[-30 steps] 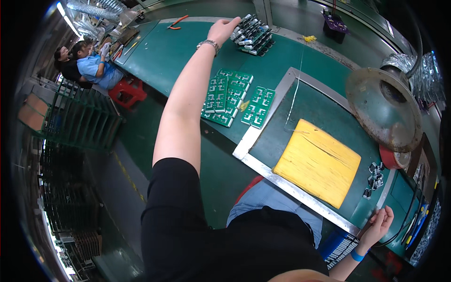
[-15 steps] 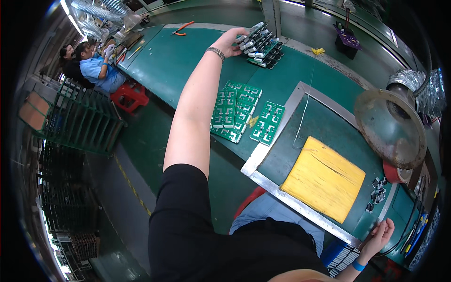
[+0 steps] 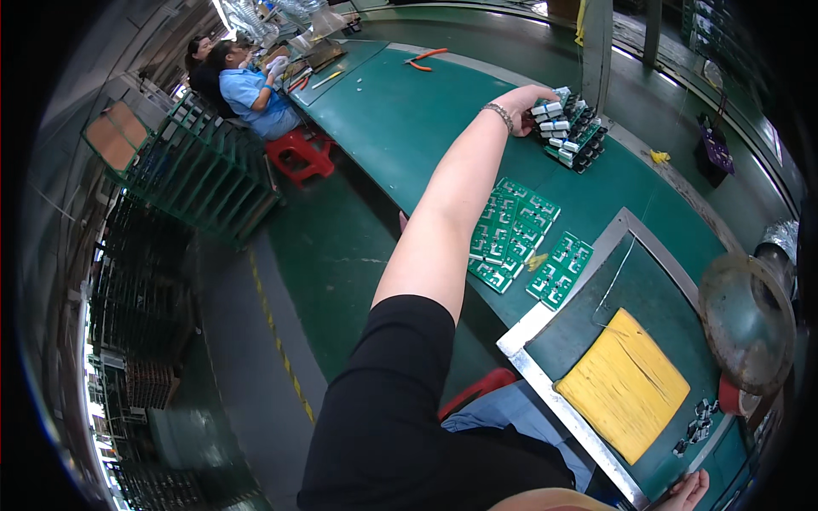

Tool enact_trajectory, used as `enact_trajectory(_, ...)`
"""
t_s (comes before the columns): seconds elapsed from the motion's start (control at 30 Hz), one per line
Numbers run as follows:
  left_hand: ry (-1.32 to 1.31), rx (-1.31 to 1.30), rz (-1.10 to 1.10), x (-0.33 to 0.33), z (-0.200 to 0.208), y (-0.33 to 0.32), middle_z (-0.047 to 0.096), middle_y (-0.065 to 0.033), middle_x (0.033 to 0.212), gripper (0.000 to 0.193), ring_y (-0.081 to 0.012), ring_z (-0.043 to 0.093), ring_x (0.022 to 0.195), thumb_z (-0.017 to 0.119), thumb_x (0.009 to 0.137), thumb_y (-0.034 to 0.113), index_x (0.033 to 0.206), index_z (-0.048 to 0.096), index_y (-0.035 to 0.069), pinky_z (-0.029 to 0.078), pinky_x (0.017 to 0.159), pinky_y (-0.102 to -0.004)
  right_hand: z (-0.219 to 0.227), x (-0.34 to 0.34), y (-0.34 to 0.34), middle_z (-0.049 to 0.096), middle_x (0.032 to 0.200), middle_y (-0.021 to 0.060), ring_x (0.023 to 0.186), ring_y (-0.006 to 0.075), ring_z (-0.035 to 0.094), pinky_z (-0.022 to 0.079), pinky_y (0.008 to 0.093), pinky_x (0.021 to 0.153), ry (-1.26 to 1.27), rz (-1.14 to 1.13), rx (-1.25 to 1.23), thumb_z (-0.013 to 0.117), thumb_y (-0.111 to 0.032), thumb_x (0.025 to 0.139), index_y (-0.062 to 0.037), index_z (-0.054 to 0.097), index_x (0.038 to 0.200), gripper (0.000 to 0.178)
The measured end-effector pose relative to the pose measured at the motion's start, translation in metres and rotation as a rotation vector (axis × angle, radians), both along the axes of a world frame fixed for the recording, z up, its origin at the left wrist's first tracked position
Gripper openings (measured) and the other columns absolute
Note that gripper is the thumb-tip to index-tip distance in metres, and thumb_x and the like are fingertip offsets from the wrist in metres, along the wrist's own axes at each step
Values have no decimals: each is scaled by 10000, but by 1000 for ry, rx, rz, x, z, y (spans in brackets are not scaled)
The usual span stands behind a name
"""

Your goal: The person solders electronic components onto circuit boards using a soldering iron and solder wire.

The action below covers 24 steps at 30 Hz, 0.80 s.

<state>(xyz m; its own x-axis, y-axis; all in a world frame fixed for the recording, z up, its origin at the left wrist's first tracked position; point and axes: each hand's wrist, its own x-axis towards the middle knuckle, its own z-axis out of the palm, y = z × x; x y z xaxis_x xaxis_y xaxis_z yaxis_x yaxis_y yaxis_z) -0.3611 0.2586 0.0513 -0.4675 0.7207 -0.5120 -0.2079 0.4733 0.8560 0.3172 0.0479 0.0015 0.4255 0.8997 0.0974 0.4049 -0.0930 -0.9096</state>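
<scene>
My left hand [image 3: 521,109] reaches to the far side of the green table, with its fingers closed on the left end of a stack of circuit boards [image 3: 569,128] carrying white and black components. The hand partly hides that end. Nearer to me, several flat green circuit boards [image 3: 532,223] overlap, partly behind my forearm, and one more circuit board [image 3: 562,268] lies apart beside a metal frame. At the lower right edge, my right hand [image 3: 686,492] is partly cut off. Its fingers are loosely bent, with nothing visible in them, close to small black-and-silver components [image 3: 700,424].
A yellow pad [image 3: 626,383] lies inside the metal frame [image 3: 520,336]. A dusty funnel-shaped hood [image 3: 745,324] stands at right, above a red roll [image 3: 734,396]. Orange-handled pliers [image 3: 423,60] lie far off. A co-worker in blue [image 3: 251,94] sits at the far left.
The whole view has swung left, so the table and boards sit further right and lower. My left hand stays at the board stack. Less of my right hand shows now.
</scene>
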Motion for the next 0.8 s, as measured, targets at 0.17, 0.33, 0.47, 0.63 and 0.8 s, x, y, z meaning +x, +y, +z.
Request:
enact_trajectory(0.17, -284, 103, -198, 2, -4, 20, 627, -78, 976, 312, -223, 610, 951, 692, 807, 265, 998, 578, 46, 475, 919, -426, -44, 47, 2, 406, 690, -62, 572, 16, 335, 243, 173, 494, 223, 38, 78, 525, -142, 996, -39, 544, 1167, 201)
enact_trajectory(0.33, -160, 116, -265, -9, 18, -3, 638, -61, 971, 239, -216, 618, 909, 658, 860, 246, 1027, 594, 87, 506, 864, -451, -35, 26, 11, 482, 750, -31, 562, 6, 345, 249, 165, 501, 183, 111, 63, 520, -89, 991, -28, 559, 1121, 149)
enact_trajectory(0.47, -62, 154, -191, 7, 11, 3, 646, -26, 1004, 344, -185, 604, 931, 754, 802, 300, 1068, 613, 134, 477, 808, -397, -32, 27, 7, 504, 769, -15, 566, 7, 361, 266, 160, 510, 215, 121, 85, 533, -70, 980, -17, 558, 1110, 143)
enact_trajectory(0.63, -96, 206, -248, 15, 13, 3, 645, -41, 1007, 332, -200, 609, 953, 746, 815, 250, 1073, 605, 95, 486, 877, -492, -28, 25, -1, 515, 787, -9, 572, 11, 370, 278, 162, 514, 213, 128, 165, 545, -53, 967, -8, 550, 1107, 147)
enact_trajectory(0.8, -14, 192, -302, 24, 22, 0, 651, -59, 1025, 337, -200, 622, 967, 732, 827, 231, 1092, 595, 74, 488, 910, -512, 19, -43, 5, 507, 788, 19, 574, 28, 372, 283, 166, 511, 218, 217, 280, 501, -30, 964, -5, 537, 1097, 139)
